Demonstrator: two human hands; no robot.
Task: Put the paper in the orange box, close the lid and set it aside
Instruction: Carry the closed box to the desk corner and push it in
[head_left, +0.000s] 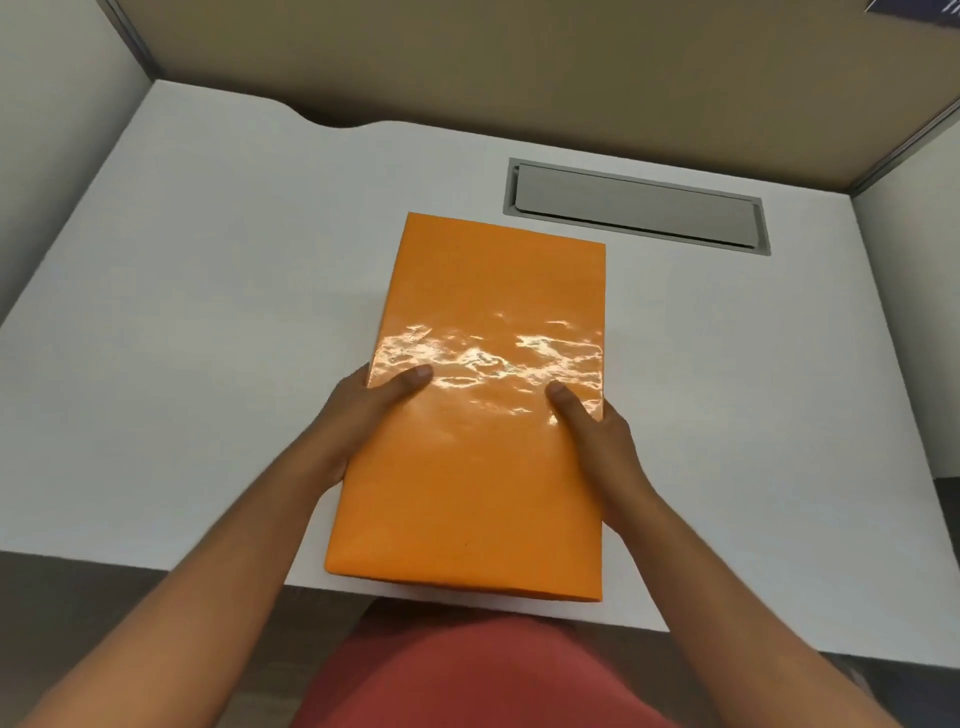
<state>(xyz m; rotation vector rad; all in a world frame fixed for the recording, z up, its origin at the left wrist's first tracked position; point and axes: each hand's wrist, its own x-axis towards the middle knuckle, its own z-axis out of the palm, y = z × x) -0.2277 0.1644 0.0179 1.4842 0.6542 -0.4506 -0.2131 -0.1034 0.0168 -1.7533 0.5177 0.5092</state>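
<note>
A flat, glossy orange box (483, 436) with its lid shut lies lengthwise in front of me, its near end at the desk's front edge. My left hand (363, 415) grips its left side, thumb on the lid and fingers hidden beneath. On the right side my right hand (597, 431) holds it the same way, thumb on top. I cannot tell whether the box rests on the desk or is slightly lifted. No paper is in sight.
The white desk (208, 312) has beige partition walls behind and at both sides. A grey cable hatch (636, 208) is set flush into the desk behind and to the right of the box. A red garment (467, 675) shows below the desk edge.
</note>
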